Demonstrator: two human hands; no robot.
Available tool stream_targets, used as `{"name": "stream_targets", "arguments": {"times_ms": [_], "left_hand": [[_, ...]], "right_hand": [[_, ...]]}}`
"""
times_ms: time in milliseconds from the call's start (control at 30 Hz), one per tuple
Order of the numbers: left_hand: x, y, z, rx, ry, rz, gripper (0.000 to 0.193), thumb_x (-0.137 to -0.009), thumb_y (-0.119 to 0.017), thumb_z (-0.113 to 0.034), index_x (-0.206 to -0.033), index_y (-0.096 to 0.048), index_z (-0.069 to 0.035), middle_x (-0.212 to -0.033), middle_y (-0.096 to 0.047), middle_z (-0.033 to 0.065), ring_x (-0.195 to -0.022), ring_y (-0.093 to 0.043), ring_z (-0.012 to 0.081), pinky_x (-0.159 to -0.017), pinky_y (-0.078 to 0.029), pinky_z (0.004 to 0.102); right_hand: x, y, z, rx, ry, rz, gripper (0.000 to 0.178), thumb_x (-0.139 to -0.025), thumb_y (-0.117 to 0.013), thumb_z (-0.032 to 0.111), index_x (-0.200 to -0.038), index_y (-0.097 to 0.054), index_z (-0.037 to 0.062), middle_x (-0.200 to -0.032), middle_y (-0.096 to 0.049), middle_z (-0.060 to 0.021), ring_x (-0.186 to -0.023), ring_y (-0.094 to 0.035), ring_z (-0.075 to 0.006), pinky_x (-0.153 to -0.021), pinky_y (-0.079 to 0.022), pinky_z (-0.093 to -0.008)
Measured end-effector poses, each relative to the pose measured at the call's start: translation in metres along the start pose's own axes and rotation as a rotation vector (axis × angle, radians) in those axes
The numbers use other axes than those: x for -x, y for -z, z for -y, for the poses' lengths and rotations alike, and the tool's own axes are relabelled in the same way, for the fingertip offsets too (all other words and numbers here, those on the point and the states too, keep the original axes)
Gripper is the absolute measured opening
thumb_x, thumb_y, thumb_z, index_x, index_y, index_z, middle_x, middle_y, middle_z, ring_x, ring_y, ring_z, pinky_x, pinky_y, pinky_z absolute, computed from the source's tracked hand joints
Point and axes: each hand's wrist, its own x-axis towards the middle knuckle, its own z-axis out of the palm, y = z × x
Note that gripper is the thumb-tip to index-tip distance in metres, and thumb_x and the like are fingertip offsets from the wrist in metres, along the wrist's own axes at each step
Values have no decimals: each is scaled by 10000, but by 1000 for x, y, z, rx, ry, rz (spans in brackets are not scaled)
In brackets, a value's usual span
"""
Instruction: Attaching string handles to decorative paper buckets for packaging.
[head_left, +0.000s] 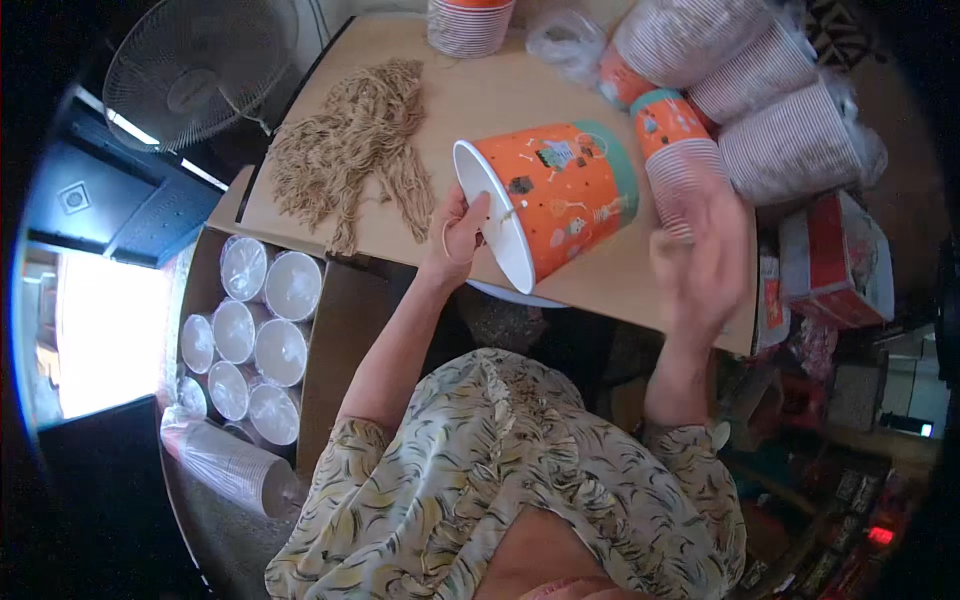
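Note:
My left hand (460, 232) grips the rim of an orange paper bucket (570, 195), which lies tilted on its side with its white mouth toward me. The bucket has a green band at its base and printed cartoon figures. A small pale bit, perhaps a cord end, shows on its wall near the rim. To the right of the bucket, my right hand (705, 260) is smeared by motion, in front of a stack of nested buckets (680, 150). Whether its fingers hold anything cannot be made out. Left of the bucket, a heap of tan twine cords (350, 145) lies on the table.
The brown table (480, 110) carries another bucket stack (468, 28) at the back and plastic-wrapped stacks (790, 140) at the back right. An open carton (340, 330) of wrapped white tubs (280, 352) stands at the left, below a fan (190, 85). A red-white box (850, 260) sits right.

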Motion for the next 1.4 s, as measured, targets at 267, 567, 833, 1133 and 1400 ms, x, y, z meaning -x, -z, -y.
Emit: {"name": "stream_targets", "arguments": {"times_ms": [267, 567, 833, 1133, 1400], "left_hand": [[-7, 19, -31, -182, -351, 87, 327, -1063, -486, -118, -1366, -520, 1, -1225, -644, 38, -1117, -608, 120, -959, -482, 269], [-11, 88, -55, 480, -69, -167, 543, -1083, -438, -414, -1490, -383, -60, -1400, -562, 109, -1222, -602, 216, -1018, -497, 346], [16, 86, -27, -91, -63, -206, 281, -1048, -551, -135, -1298, -567, -8, -1045, -719, 96, -960, -685, 155, -866, -553, 296], [22, 81, 1, -550, -167, -65, 135, -945, -654, -79, -1048, -696, -2, -893, -740, 100, -754, -733, 193, -653, -579, 312], [14, 86, -2, -757, -245, 35, 124, -927, -656, -99, -1030, -682, -35, -862, -719, 111, -741, -715, 281, -657, -573, 370]], "right_hand": [[-17, -21, -70, -815, -895, 510, 799, -926, -685, 496, -1501, -393, 23, -1427, -537, -107, -1356, -487, -203, -1095, -418, -383], [-194, -134, -18, -190, -263, 842, 941, -809, -772, 518, -1502, -400, 3, -1496, -478, -129, -1371, -460, -226, -1139, -359, -373], [-391, -300, 33, 595, 378, 1095, 757, -658, -901, 343, -1237, -624, -59, -1129, -709, -213, -1077, -670, -255, -916, -537, -381], [-505, -288, -26, 318, 386, 1274, 664, -730, -817, 487, -1154, -706, -12, -1175, -709, -213, -1068, -672, -281, -928, -524, -413], [-523, -218, -114, 759, -100, 834, 928, -771, -779, 600, -1450, -484, 40, -1354, -597, -114, -1243, -585, -220, -1005, -490, -391]]}}
